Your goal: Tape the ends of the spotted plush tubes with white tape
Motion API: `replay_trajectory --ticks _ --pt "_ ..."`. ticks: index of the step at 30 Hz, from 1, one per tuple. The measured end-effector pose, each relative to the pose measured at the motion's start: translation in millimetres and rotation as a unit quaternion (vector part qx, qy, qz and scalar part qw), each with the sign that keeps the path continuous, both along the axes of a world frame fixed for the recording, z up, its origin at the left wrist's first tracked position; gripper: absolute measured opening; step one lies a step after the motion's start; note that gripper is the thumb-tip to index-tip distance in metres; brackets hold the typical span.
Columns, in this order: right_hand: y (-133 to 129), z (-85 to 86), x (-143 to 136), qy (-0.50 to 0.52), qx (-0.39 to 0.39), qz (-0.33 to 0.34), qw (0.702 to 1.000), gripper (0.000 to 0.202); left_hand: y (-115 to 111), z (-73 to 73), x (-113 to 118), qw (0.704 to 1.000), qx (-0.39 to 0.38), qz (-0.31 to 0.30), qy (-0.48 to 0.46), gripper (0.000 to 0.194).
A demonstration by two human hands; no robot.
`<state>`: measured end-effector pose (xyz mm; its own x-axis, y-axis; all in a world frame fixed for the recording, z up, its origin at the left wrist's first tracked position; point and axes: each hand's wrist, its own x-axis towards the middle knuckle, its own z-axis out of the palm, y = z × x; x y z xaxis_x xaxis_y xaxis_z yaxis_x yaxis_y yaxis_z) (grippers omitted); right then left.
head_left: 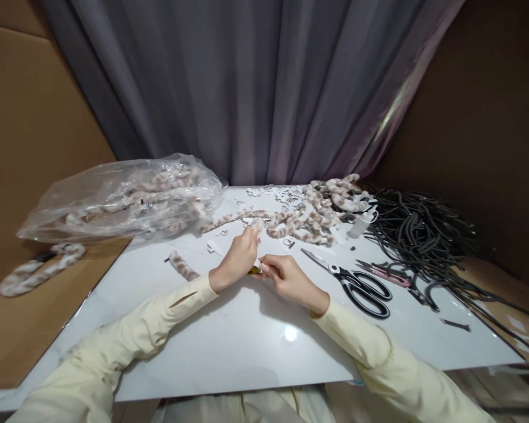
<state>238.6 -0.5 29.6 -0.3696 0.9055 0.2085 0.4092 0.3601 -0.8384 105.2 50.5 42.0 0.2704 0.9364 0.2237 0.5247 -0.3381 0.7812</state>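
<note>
My left hand (240, 255) is closed, fingers together, on a brown-and-white plush cord; a pale fuzzy part (258, 223) shows at its fingertips. A spotted plush length (183, 265) with a dark tip lies left of that hand and runs behind its wrist. My right hand (291, 279) pinches a small yellow-and-white piece (256, 268) between the two hands; its kind is too small to tell. The fingers partly hide it. Just beyond my hands lies a pile of spotted plush cords (304, 226). Large black-handled scissors (357, 285) rest open to the right.
A clear plastic bag (127, 197) of plush cords lies back left, with a looped plush cord (42, 270) on cardboard. At right are black cords (418, 229), pink-handled snips (390, 275) and a small bottle (361, 223). Small metal rings (286, 197) lie scattered at the back.
</note>
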Motion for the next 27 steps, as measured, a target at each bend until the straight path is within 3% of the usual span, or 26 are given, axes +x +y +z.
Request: replay_trajectory --ticks 13,27 --pt "5.2 3.4 4.9 0.034 -0.041 0.035 0.998 0.029 2.2 -1.5 -0.8 1.000 0.012 0.012 0.003 0.024" --pt "3.5 -2.8 2.1 0.049 -0.025 0.006 0.998 0.024 3.7 -2.0 0.2 1.000 -0.008 0.007 -0.005 0.027"
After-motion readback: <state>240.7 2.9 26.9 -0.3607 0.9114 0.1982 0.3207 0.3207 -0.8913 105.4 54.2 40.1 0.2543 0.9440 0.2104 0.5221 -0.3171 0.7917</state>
